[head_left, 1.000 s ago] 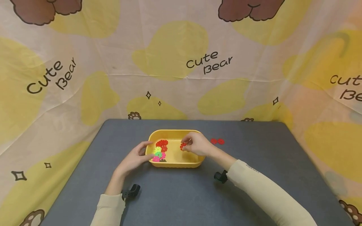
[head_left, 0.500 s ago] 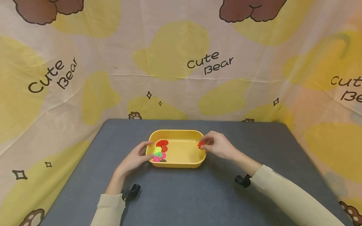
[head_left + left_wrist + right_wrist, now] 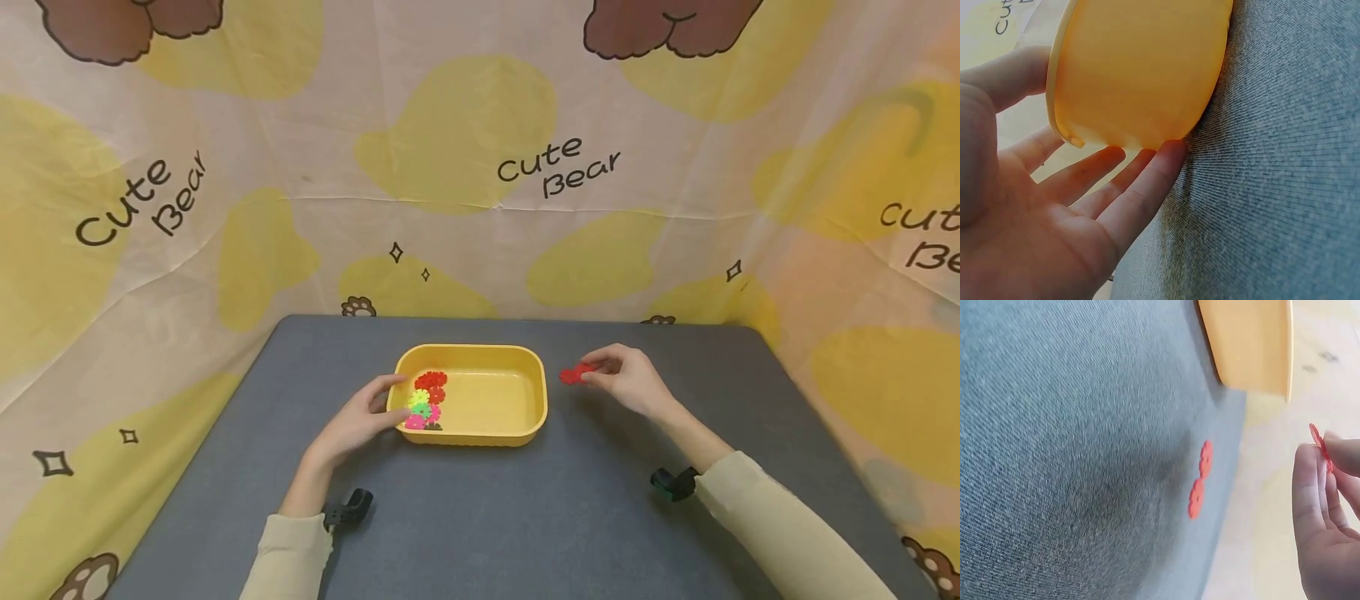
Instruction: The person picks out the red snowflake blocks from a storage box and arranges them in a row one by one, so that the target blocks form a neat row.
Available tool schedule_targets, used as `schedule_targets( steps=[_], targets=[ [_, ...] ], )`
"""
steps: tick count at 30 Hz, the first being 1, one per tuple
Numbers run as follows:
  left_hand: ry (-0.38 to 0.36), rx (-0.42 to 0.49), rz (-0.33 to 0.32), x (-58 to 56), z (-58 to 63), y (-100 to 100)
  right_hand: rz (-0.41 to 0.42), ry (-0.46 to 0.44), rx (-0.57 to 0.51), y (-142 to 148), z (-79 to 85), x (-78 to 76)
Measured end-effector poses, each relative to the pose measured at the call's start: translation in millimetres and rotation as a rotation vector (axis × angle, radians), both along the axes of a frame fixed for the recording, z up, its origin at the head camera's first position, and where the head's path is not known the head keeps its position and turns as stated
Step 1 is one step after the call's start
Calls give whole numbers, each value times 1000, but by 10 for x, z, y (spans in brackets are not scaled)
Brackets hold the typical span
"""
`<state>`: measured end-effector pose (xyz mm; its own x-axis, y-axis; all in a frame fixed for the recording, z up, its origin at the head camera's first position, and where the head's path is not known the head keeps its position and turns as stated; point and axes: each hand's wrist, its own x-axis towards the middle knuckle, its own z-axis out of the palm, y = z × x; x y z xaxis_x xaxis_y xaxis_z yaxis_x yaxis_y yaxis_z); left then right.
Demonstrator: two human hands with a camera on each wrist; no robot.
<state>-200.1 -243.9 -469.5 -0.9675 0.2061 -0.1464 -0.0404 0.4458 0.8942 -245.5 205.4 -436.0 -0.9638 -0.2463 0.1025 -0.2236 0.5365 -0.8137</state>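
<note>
Tabletop (image 3: 480, 517), side edges well beyond tray (image 3: 465, 439)

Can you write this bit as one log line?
left hand: holding yellow tray; right hand: pinching red flower; table: two red flowers; tray: more flowers

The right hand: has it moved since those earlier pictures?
Yes. In the head view, the right hand has moved rightward over the table, from over the yellow tray to beyond its right side.

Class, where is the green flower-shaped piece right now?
In the head view, the green piece lies inside the yellow tray at its left end, between a yellow piece and a pink piece, near the left hand.
</note>
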Motion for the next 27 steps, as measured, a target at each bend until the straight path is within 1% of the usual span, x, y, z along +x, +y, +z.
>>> schedule_targets(
  steps=[5, 8, 14, 19, 25, 27],
  targets=[
    [-4, -4, 2, 5, 6, 1, -54, -23, -15, 102, -55, -59],
    [-7, -4, 7, 9, 7, 2, -57, -41, -31, 163, -131, -114],
    [1, -3, 4, 15, 3, -4, -103, -87, -54, 279, -289, -238],
    [7, -4, 3, 10, -14, -10, -129, -124, -12, 358, -369, -312],
    [9, -4, 0, 1, -21, -16, -147, -185, 25, 405, -436, -339],
    [8, -10, 2, 1, -18, -18, -154, -190, 39, 400, -459, -348]
  ],
)
